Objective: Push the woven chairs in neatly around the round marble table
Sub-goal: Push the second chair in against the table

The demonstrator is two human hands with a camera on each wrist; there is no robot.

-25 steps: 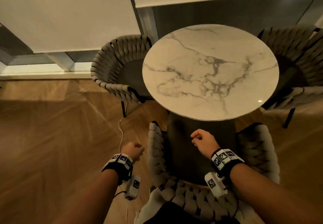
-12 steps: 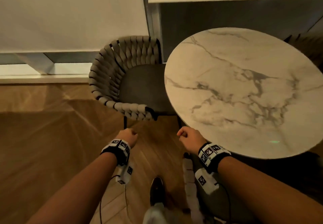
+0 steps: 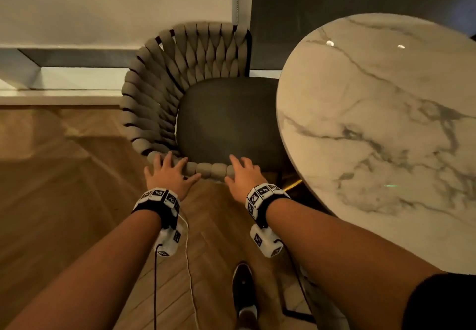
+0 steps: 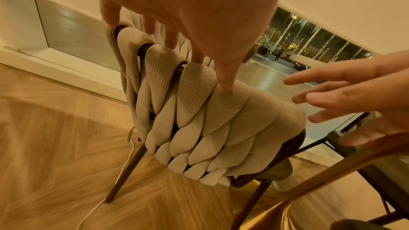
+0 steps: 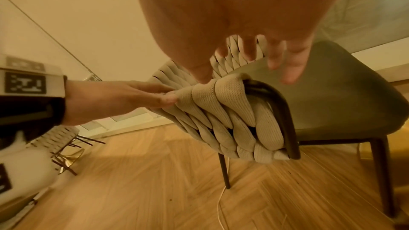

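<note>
A woven chair with a dark seat stands left of the round marble table; the seat's right part lies under the tabletop. My left hand is spread flat on the near woven rim, and in the left wrist view its thumb touches the woven chair. My right hand is spread over the rim's right end by the dark frame bar, fingers out above the seat. In the right wrist view the left hand touches the weave of the chair. Whether the right hand touches is unclear.
A low white ledge and a wall run behind the chair. The floor is herringbone wood with a thin white cable trailing on it. My shoe is below the hands. Another woven seat stands farther off.
The view has swung left from the near chair to the left chair. Both hands, curled before, have spread their fingers and reached forward onto that chair's near rim.
</note>
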